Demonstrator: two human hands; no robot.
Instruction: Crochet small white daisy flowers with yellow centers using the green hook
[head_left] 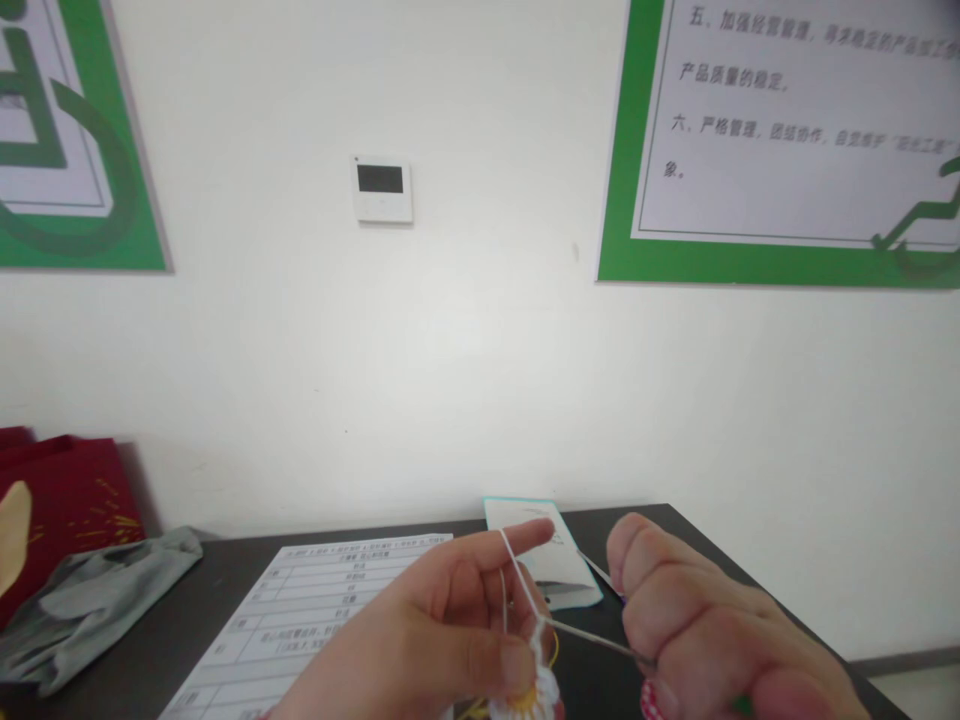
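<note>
My left hand (442, 625) pinches a small crochet flower (525, 698) between thumb and fingers; it has a yellow middle and white petals, and its lower part is cut off by the frame. White yarn (523, 580) runs over my stretched index finger down to the flower. A thin metal crochet hook (596, 640) reaches leftward from my right hand (712, 625), which is closed around it. The hook's tip meets the white loop just above the flower. A strand of yellow yarn (555, 648) hangs beside it. The hook's handle is mostly hidden by my fingers.
On the dark table (645, 520) lie a printed sheet (322, 585) and a white-blue packet (577, 570). A grey cloth (97, 600) and a red bag (75, 510) are at the left. Behind stands a white wall (465, 380) with a panel (382, 190) and green-framed posters (750, 262).
</note>
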